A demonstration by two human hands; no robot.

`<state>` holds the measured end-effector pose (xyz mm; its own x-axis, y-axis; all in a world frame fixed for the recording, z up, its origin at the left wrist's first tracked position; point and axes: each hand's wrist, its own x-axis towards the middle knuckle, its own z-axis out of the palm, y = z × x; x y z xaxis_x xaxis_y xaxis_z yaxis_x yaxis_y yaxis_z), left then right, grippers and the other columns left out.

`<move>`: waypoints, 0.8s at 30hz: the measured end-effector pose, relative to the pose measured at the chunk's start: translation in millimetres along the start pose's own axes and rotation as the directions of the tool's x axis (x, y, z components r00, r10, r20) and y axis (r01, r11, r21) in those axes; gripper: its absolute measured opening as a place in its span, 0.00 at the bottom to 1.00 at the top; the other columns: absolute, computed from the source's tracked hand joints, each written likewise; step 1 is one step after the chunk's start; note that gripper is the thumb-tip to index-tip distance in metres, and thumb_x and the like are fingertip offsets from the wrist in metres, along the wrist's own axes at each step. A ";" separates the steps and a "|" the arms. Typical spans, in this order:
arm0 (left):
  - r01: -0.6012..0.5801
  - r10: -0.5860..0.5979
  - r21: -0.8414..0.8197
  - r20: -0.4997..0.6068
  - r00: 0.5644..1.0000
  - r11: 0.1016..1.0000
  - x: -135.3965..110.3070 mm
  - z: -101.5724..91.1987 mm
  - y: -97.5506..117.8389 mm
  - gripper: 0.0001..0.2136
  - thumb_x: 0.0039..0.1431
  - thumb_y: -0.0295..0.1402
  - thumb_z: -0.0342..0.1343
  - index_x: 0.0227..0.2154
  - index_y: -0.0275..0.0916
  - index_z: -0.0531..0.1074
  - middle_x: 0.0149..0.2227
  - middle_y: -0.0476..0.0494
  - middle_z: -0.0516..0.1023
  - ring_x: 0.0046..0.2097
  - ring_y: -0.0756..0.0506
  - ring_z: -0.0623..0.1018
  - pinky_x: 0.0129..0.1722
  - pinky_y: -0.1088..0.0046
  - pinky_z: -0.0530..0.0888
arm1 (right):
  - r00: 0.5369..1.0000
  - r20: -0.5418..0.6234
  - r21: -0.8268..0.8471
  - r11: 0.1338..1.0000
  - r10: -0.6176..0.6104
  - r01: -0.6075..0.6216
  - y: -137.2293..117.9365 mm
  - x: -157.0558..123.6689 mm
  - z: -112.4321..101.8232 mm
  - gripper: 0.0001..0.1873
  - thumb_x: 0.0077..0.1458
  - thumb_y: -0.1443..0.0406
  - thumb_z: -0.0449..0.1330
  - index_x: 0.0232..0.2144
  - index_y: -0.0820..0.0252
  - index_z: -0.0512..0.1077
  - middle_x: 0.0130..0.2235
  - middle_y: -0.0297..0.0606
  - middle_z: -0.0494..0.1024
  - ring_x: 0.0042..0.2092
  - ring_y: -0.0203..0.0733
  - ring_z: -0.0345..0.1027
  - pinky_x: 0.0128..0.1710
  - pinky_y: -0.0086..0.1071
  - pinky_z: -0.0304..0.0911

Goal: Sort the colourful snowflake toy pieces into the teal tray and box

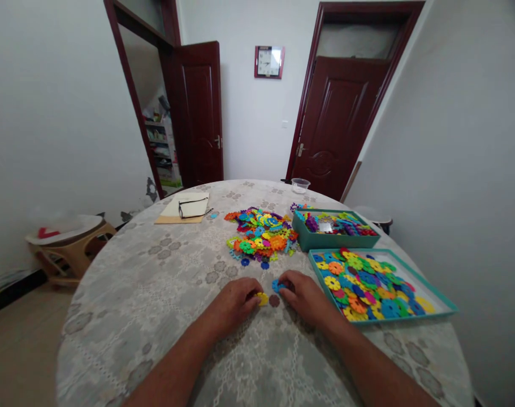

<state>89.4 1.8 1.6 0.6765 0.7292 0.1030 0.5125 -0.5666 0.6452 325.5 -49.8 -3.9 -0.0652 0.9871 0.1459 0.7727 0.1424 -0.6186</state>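
Low over the round table's patterned cloth point(151, 294), my left hand point(239, 298) pinches a yellow gear-shaped plastic disc point(263, 299). Facing it, my right hand point(303, 294) has its fingers closed on a blue gear-shaped disc point(277, 286). The two discs are apart. Between the hands, a brown flower-like spot point(274, 301) shows on the cloth; I cannot tell if it is print or a disc. Just beyond lie two dark blue discs point(264, 265), in front of a heap of mixed coloured gear discs point(261, 232).
On the right, a teal-edged tray point(435, 299) holds many coloured discs, with a deeper teal box point(337, 242) of pieces behind it. A clear plastic bowl point(300, 185) stands at the far edge. Black-framed glasses point(191, 209) rest on a paper pad point(168, 219) at far left.
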 end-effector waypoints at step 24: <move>0.028 -0.028 -0.008 0.056 0.998 1.000 3.9 -1.7 -1.8 0.12 0.66 0.40 0.51 0.40 0.41 0.77 0.39 0.44 0.82 0.41 0.42 0.78 0.42 0.68 0.70 | 0.993 -0.002 -0.124 0.986 0.116 -0.116 4.8 18.1 3.0 0.14 0.52 0.65 0.66 0.42 0.57 0.72 0.44 0.39 0.77 0.42 0.43 0.71 0.40 0.31 0.60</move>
<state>90.3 6.4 2.1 0.6905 0.7221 0.0424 0.5271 -0.5424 0.6542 326.1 -31.0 -6.5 0.0264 0.9969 0.0744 0.8471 0.0172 -0.5311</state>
